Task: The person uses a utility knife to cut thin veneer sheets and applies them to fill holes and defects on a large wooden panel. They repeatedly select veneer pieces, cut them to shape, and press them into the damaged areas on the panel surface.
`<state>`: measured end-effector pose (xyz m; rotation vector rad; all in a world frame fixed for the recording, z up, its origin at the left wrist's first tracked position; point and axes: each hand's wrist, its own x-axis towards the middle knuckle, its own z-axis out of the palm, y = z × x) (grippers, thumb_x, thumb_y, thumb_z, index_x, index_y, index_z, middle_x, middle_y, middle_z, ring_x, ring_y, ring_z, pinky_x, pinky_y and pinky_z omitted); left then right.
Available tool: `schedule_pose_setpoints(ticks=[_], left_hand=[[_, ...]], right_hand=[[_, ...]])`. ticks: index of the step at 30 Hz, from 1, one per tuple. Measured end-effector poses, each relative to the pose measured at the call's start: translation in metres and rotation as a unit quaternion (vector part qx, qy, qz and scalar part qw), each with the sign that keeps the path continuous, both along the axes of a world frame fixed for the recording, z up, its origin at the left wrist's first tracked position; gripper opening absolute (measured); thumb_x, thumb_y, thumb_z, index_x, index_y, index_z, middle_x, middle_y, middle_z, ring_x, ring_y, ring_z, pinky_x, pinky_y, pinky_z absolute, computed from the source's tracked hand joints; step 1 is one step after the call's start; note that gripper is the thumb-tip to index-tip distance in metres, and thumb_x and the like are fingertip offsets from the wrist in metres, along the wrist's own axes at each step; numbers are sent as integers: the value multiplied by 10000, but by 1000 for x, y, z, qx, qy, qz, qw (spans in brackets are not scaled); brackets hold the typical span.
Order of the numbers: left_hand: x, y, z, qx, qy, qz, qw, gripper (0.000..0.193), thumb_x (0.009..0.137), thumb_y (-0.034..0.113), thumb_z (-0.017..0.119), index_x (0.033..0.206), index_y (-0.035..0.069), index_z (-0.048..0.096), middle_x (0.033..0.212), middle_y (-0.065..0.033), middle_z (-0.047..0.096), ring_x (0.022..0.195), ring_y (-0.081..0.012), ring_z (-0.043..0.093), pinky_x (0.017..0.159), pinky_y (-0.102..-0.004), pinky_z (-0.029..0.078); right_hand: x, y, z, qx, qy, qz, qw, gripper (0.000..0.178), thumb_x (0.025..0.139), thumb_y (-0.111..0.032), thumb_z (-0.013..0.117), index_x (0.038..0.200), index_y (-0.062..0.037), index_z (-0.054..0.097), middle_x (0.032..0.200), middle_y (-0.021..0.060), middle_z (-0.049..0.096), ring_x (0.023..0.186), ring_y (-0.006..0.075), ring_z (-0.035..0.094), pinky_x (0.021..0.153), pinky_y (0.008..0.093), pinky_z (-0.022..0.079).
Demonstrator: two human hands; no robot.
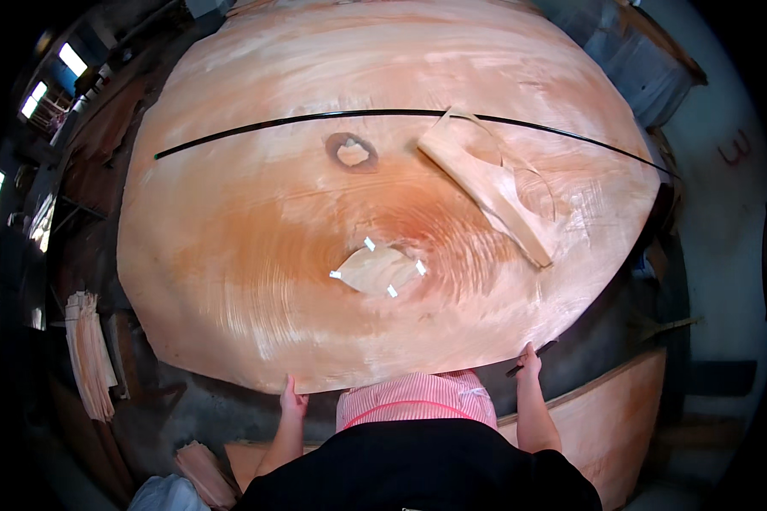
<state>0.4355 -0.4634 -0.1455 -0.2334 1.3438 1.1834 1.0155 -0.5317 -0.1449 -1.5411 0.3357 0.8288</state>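
A large sheet of wood veneer [256, 196] spreads before me. My left hand [293, 399] pinches its near edge, thumb on top. At the near right edge, my right hand [529, 362] is closed around a slim black tool [547, 348], its exact kind unclear, and touches the sheet there. A leaf-shaped veneer patch [375, 271] lies in the sheet, with several small white tape pieces [369, 244] around its rim. Farther off is a dark-ringed knot [339, 143] with a pale middle. A cut veneer offcut [486, 183] with curved cutouts rests on the right part.
A long thin black strip [315, 117] crosses the sheet from left to right, partly under the offcut. Veneer strips [89, 353] are stacked at the left. More veneer [609, 426] leans behind my right arm. A plastic-wrapped stack [635, 64] stands at the far right.
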Motion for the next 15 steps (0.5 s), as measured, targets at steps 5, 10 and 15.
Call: schedule_pose_setpoints(ticks=[5, 10, 15], left_hand=[[-15, -21, -19, -146, -24, -255, 956, 434, 832, 448, 437, 997, 56, 520, 880, -116, 595, 743, -207, 593, 559, -317, 484], [5, 16, -4, -125, 148, -562, 804, 403, 844, 408, 437, 969, 39, 541, 799, -107, 614, 641, -197, 592, 553, -314, 479], [67, 92, 68, -77, 184, -538, 819, 328, 865, 321, 433, 1035, 50, 508, 881, -90, 610, 658, -149, 580, 560, -265, 461]], right_hand=[[-4, 1, 0, -79, -13, 62, 995, 156, 791, -185, 559, 747, -105, 432, 540, -28, 413, 386, 58, 321, 341, 211, 250], [-7, -1, -2, -220, -67, 334, 914, 244, 807, -283, 506, 873, -55, 564, 630, 82, 608, 368, 77, 345, 327, 235, 267], [-17, 76, 36, -64, -5, 279, 958, 273, 863, -265, 417, 987, -57, 543, 737, 101, 626, 358, 47, 270, 328, 184, 226]])
